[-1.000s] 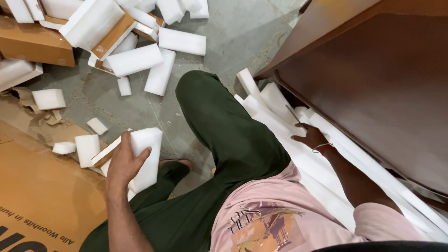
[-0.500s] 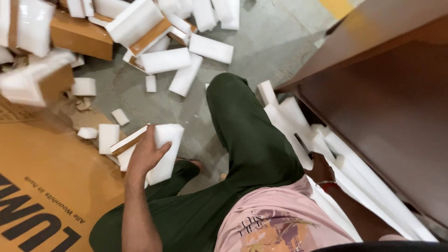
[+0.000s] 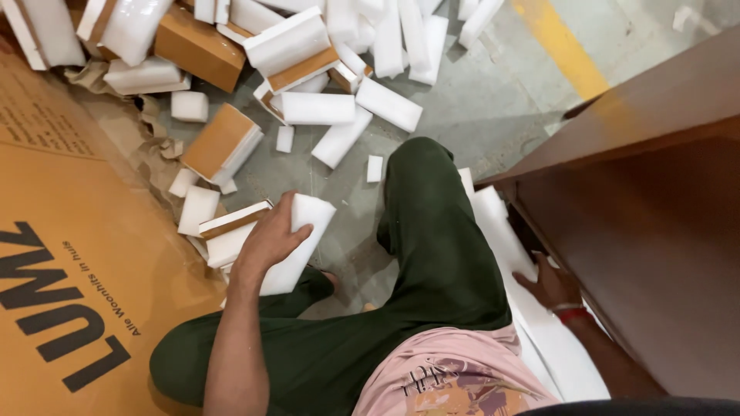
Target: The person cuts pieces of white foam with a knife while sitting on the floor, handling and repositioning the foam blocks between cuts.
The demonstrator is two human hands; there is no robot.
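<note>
We press our left hand (image 3: 270, 239) flat, fingers spread wide, on a white foam block (image 3: 297, 243) lying on the floor (image 3: 478, 115) just beside our left knee; nothing is gripped, the palm only rests on it. Our right hand (image 3: 551, 283) lies loosely curled on a foam sheet (image 3: 501, 231) wedged between our leg and the brown cabinet (image 3: 655, 216); we cannot tell whether the fingers actually pinch the sheet.

We judge the foam brittle: leaning weight through the left palm could snap or dent the block. The sheet sits tight against the cabinet edge, so a pull could tear it. Loose foam scraps (image 3: 339, 108) and cardboard (image 3: 77, 254) lie close around, easy to slip on.
</note>
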